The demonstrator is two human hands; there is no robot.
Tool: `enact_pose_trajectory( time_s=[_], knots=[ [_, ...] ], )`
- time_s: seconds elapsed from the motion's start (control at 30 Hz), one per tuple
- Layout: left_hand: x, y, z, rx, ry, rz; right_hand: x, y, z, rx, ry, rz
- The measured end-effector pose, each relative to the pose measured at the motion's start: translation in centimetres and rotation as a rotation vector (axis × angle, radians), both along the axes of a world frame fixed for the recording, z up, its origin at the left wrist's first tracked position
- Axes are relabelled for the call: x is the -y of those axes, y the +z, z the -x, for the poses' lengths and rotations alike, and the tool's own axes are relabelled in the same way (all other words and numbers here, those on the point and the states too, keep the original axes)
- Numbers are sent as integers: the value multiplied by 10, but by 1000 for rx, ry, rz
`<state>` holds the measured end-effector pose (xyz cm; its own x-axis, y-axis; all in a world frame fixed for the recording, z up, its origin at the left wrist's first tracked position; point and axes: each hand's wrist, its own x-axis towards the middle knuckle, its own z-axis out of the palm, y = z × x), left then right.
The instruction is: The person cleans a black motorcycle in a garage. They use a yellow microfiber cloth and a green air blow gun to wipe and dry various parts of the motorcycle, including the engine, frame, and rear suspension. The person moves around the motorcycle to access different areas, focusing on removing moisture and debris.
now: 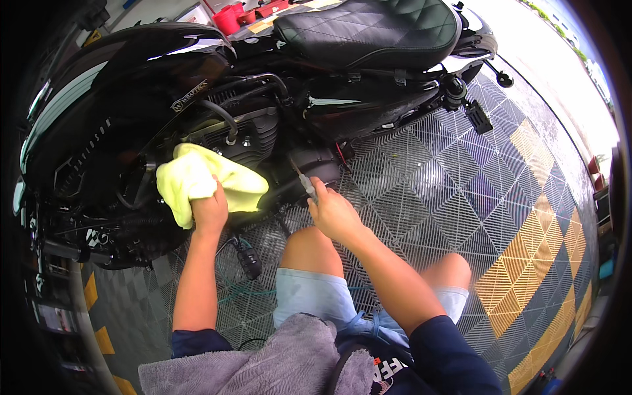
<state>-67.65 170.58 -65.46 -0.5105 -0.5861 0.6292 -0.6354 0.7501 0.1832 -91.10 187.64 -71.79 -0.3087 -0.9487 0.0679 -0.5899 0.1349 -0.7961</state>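
Observation:
My left hand (pixel 211 212) grips a bright yellow microfiber cloth (pixel 207 180), bunched up in front of the motorcycle's finned engine cylinder (pixel 256 131). Whether the cloth presses on the metal cannot be told. My right hand (pixel 333 207) holds a slim tool with a grey handle (pixel 307 185). The tool's thin brownish end points at the round dark engine cover (pixel 316 163); contact is unclear. The black Harley-Davidson motorcycle (pixel 98 118) stands side-on before me, with its glossy tank to the left and a quilted black seat (pixel 370 34) at the top.
A grey towel (pixel 291 355) drapes over my front. Below the engine hangs a black ridged part (pixel 249 259), with a thin teal hose (pixel 229 296) on the floor. Slotted grey and yellow tiles (pixel 518 266) cover the floor. Red buckets (pixel 227 19) stand beyond the motorcycle.

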Motion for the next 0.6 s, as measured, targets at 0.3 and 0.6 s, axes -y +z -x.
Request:
enact_pose_trajectory(
  time_s=[0.3, 0.6],
  knots=[
    [-10, -109, 17, 443, -70, -177, 3, -15, -1, 145, 97, 76],
    [17, -138, 74, 300, -151, -513, 7, -9, -12, 271, -66, 256]
  ],
)
